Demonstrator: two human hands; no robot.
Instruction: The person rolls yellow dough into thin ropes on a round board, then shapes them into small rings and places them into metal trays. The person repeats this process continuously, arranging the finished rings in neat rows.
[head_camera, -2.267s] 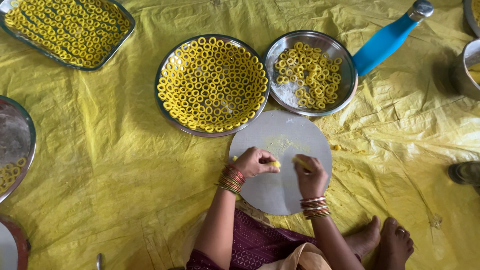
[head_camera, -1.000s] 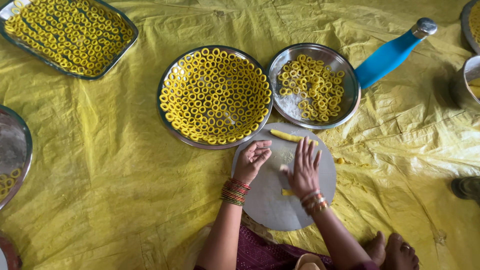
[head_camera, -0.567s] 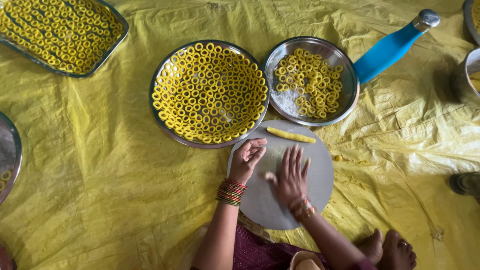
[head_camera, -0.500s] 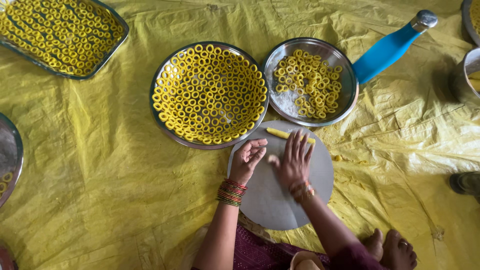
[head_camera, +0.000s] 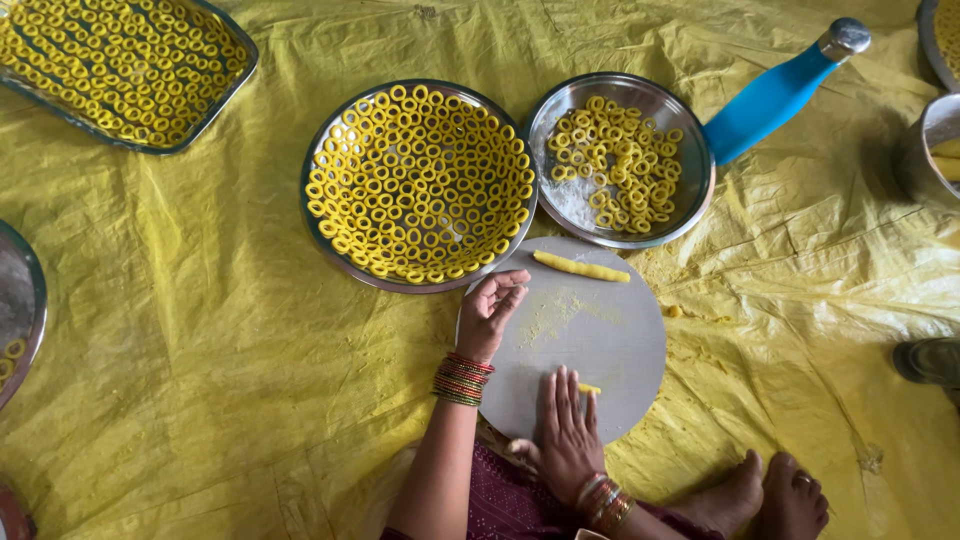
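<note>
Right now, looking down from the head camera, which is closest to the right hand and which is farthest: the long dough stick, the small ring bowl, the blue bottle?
From the right hand:
1. Long dough stick, on the board's far edge.
2. Small ring bowl, beyond the board.
3. Blue bottle, far upper right.

A small yellow dough piece (head_camera: 589, 389) pokes out from under the fingertips of the right hand (head_camera: 566, 434), pressed flat on a round grey rolling board (head_camera: 620, 340). A longer yellow dough strip (head_camera: 581, 267) lies loose across the board's far edge, just beyond the half-curled left hand (head_camera: 490, 312), touching neither hand.
</note>
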